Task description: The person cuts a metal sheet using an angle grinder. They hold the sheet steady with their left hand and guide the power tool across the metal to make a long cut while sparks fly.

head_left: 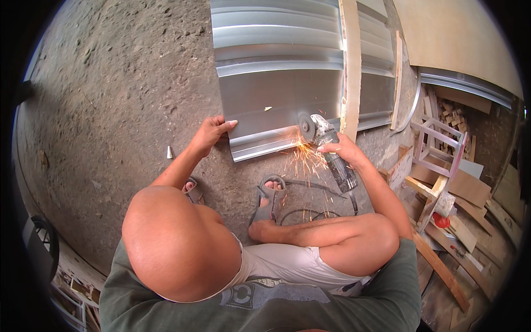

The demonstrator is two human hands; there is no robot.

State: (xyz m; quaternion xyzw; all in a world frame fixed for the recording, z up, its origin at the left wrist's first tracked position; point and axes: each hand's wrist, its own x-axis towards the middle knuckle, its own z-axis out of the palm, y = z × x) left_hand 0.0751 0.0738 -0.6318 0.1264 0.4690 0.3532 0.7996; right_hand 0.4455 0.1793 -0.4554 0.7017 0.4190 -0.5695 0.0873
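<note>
A ribbed sheet of shiny metal (271, 91) lies on the ground before me. My left hand (210, 133) grips its near left edge, thumb on top and the other fingers partly hidden beneath. In my right hand (344, 148) is an angle grinder (333, 157), held around its body. The grinder's cutting disc (306, 126) meets the sheet near its front edge. Orange sparks (304, 155) spray from there down toward my feet. The black power cord (310, 214) trails from the tool's rear and loops on the ground beside my sandalled foot (269, 199).
A long wooden strip (350, 66) lies across the sheet, with a second strip (397, 77) farther right. Timber offcuts (467, 191) and a small wooden frame (437, 141) clutter the right side. A pale board (464, 39) stands at the upper right. Rough concrete (121, 83) stretches left.
</note>
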